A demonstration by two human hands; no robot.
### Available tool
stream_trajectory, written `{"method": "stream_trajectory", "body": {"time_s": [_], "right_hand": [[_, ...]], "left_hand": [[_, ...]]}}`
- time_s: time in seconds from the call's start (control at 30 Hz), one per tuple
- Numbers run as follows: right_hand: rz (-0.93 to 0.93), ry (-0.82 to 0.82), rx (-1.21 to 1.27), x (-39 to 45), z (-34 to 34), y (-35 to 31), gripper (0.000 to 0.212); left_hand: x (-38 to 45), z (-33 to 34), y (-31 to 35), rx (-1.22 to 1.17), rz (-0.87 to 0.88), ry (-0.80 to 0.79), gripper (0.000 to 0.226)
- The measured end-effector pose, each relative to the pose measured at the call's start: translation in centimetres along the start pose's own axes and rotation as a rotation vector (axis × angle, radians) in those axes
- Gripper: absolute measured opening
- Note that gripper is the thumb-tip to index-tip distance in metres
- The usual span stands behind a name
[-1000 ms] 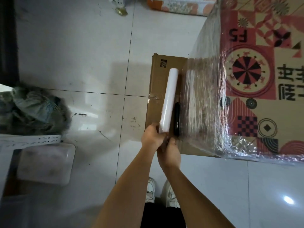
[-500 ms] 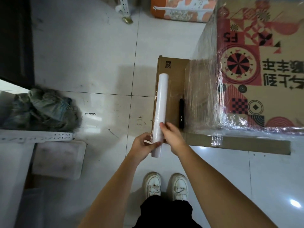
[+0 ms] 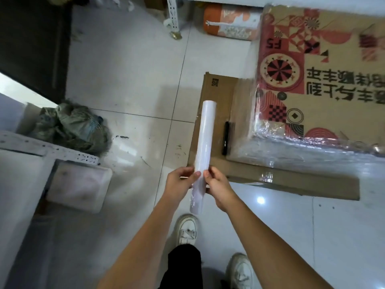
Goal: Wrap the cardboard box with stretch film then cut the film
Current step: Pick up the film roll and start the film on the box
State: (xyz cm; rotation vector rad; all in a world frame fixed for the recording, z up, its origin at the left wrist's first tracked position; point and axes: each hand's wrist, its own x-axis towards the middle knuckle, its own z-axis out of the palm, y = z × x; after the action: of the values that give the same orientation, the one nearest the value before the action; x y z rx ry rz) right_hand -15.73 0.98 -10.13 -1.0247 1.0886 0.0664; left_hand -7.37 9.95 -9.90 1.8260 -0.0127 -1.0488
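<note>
Both bare forearms reach forward over the glossy white tiled floor. The left hand and the right hand curl round the lower part of a long white roll of stretch film. Right of it, a flattened brown cardboard sheet carries a black marker and the film-covered, red-patterned cardboard box.
</note>
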Motion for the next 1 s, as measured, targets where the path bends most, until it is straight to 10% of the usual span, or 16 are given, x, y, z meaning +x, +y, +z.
{"method": "stream_trajectory", "body": {"time_s": [0.33, 1.0], "right_hand": [[-0.172, -0.122, -0.130, -3.1, -3.4, 1.3, 0.028], [-1.142, -0.261, -0.355, 4.8, -7.1, 7.2, 0.025]], "left_hand": [[-4.0, 3.0, -3.1, -0.111, 0.178, 0.179, 0.014], [1.9, 2.6, -7.5, -0.180, 0.765, -0.125, 0.032]]}}
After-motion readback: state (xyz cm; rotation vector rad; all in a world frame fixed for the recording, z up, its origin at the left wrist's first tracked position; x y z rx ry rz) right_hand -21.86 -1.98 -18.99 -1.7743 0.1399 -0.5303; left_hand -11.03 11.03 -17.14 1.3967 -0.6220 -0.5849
